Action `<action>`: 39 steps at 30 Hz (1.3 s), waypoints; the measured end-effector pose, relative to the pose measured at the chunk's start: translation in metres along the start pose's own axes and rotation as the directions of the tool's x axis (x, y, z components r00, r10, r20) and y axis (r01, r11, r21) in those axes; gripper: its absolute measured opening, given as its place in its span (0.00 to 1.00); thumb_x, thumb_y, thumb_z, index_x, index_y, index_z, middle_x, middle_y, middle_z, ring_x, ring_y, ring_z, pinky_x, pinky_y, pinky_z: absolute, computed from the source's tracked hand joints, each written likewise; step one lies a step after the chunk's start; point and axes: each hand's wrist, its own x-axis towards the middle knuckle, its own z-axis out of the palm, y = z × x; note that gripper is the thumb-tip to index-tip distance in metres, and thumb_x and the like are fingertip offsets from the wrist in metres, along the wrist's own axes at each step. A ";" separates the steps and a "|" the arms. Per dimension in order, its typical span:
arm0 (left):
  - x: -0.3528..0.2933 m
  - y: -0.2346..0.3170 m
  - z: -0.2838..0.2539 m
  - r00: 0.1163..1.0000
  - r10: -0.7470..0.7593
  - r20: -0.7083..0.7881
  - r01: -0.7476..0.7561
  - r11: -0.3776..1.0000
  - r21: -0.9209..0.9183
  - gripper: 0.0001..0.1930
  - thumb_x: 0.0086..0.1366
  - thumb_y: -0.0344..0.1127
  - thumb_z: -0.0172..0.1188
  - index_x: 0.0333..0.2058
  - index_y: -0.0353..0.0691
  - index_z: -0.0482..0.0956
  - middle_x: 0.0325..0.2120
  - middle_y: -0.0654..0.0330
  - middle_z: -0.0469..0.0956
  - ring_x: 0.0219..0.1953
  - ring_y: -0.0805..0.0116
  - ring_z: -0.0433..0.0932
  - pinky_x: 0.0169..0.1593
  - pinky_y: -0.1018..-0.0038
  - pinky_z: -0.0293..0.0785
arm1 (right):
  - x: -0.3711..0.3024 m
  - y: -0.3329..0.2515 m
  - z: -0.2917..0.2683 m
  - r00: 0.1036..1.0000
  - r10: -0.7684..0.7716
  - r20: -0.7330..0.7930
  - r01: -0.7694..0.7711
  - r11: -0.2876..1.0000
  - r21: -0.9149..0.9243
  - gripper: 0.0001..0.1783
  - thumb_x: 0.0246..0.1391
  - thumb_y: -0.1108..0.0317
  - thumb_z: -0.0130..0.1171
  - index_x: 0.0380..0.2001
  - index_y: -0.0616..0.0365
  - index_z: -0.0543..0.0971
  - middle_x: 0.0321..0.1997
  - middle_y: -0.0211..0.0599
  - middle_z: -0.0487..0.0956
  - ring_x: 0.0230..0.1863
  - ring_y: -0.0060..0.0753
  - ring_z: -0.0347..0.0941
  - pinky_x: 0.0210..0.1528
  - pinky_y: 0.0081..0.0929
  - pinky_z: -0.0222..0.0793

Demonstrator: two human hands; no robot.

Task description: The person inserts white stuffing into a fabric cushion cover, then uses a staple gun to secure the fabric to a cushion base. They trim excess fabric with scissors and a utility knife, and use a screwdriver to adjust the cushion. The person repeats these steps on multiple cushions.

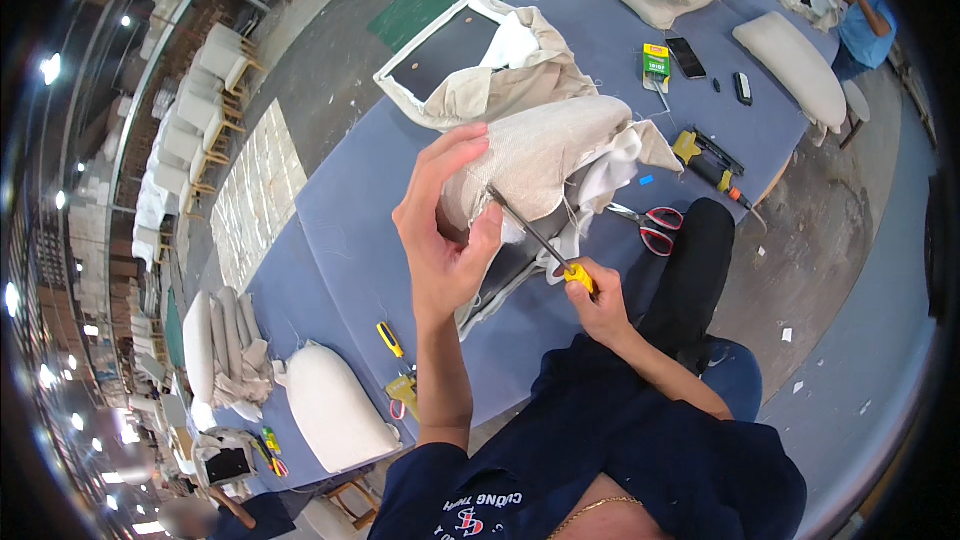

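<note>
A beige fabric-covered cushion [540,155] is tilted up over the blue table in front of me, with loose cloth and white padding at its right and lower edges. My left hand [440,220] grips its left side, fingers over the top edge and thumb lower down near the screwdriver's tip. My right hand [602,308] is closed round the yellow handle of a screwdriver [530,228]. Its dark shaft points up and left, and the tip touches the cushion's fabric beside my left thumb. Part of the cushion's underside is hidden.
Red-handled scissors [660,230] and a yellow staple gun [705,165] lie right of the cushion. A phone [686,57] and a green-yellow box [656,65] lie beyond. Another cushion [430,60] sits behind. A yellow-handled tool [390,340] lies left. Co-workers are at both table ends.
</note>
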 end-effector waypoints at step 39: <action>0.008 0.053 0.073 0.980 0.061 0.190 -0.089 0.986 0.142 0.32 0.46 0.26 0.64 0.55 0.38 0.75 0.53 0.50 0.79 0.54 0.47 0.80 0.56 0.62 0.76 | -0.028 -0.005 -0.043 0.673 -0.477 0.564 -0.596 0.101 0.797 0.38 0.74 0.51 0.34 0.07 0.52 0.69 0.07 0.29 0.68 0.08 0.29 0.61 0.15 0.27 0.56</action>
